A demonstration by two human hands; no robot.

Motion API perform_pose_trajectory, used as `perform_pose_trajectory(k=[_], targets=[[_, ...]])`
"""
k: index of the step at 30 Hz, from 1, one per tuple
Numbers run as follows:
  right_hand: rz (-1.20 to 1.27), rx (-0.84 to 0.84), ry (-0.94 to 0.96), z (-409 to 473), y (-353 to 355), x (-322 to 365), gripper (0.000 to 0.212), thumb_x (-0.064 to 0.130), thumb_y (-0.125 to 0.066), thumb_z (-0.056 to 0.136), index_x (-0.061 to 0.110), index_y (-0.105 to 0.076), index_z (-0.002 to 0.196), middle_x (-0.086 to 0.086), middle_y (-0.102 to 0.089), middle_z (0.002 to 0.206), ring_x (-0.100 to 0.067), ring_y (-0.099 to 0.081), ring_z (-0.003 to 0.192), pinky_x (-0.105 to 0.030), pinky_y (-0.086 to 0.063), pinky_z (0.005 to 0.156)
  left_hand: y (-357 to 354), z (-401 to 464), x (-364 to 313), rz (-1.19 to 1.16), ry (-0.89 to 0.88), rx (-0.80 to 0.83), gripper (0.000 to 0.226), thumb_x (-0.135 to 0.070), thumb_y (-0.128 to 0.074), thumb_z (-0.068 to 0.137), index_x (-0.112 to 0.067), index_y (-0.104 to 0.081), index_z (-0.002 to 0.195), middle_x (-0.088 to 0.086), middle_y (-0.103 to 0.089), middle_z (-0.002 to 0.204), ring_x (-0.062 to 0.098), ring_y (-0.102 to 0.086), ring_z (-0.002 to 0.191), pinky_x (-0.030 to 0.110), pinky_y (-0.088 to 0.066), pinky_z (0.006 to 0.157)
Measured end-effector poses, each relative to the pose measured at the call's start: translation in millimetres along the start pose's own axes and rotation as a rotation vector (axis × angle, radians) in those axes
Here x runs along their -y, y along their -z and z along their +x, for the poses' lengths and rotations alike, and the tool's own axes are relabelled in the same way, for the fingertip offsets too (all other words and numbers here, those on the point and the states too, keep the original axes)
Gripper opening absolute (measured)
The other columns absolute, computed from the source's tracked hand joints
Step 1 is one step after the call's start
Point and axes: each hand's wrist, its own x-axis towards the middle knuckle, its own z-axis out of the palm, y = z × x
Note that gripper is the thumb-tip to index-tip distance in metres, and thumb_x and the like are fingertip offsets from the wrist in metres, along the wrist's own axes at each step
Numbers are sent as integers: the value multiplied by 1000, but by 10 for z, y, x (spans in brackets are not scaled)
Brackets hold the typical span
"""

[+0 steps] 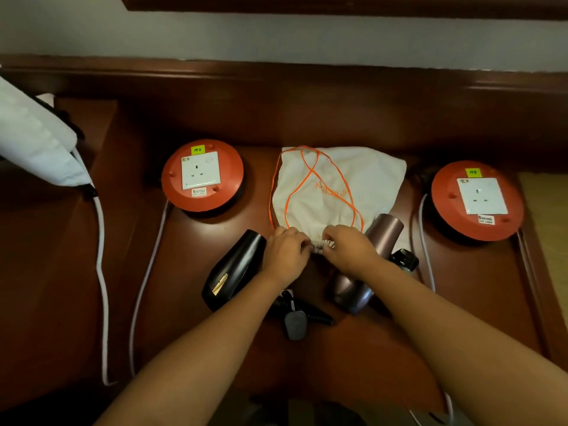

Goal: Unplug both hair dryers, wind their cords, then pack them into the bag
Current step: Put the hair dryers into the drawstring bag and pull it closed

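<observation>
Cream cloth bag (344, 182), soft, limp, at 12 o'clock: your left hand (284, 250) and right hand (350, 245) pinch its gathered mouth (321, 242); spread there. Dryers flank it, 9 and 3 o'clock.

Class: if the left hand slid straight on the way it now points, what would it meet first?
The left hand already pinches the bag at its gathered mouth; going on, it would probably run further onto the bag.

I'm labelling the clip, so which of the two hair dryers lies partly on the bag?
The pinkish-brown hair dryer, under the right hand: its barrel overlaps the white bag. The black hair dryer lies on bare wood.
</observation>
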Motion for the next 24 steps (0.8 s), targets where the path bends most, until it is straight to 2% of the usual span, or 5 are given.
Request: perform_pose_trajectory(k=[3, 8, 13, 18, 24], targets=[[114, -128, 26, -68, 204, 117, 18, 18, -57, 82, 9, -64, 96, -10, -65, 95, -28, -58, 90, -35, -44, 72, 262, -43, -93, -61, 5, -162, 19, -28, -66, 85, -16, -71, 98, 3, -68, 95, 28, -53, 99, 44, -45, 82], [195, -325, 125, -246, 688, 492, 16, 17, -62, 82, 7, -67, 93, -11, -68, 95, -29, -60, 90, -40, -47, 79, 858, -100, -321, 14, -66, -347, 33, -47, -52, 80, -25, -65, 101, -4, -64, 101, 23, -47, 103, 37, -37, 80], [195, -482, 212, -381, 1139, 856, 14, 21, -61, 84, 14, -66, 95, -4, -67, 93, -22, -61, 85, -35, -49, 75, 1524, -39, -494, -84, -97, -280, 32, -43, -57, 83, -20, -65, 103, 0, -62, 103, 23, -50, 100, 42, -44, 85], [171, -537, 277, -492, 1446, 1192, 13, 22, -59, 88, 17, -65, 98, 2, -65, 92, -14, -59, 83, -35, -51, 75, 2090, -41, -648, -152, -216, -176, 19, -21, -60, 92, -10, -67, 106, 8, -63, 103, 21, -57, 96, 29, -42, 80], [105, -471, 355, -653, 1637, 1446, 18, 23, -60, 88, 22, -64, 106, 9, -65, 97, -7, -60, 87, -28, -51, 79, 2479, -217, -664, -115, -348, -181, 18, -19, -60, 93, -6, -65, 104, 9, -64, 100, 21, -59, 92, 32, -46, 80]])
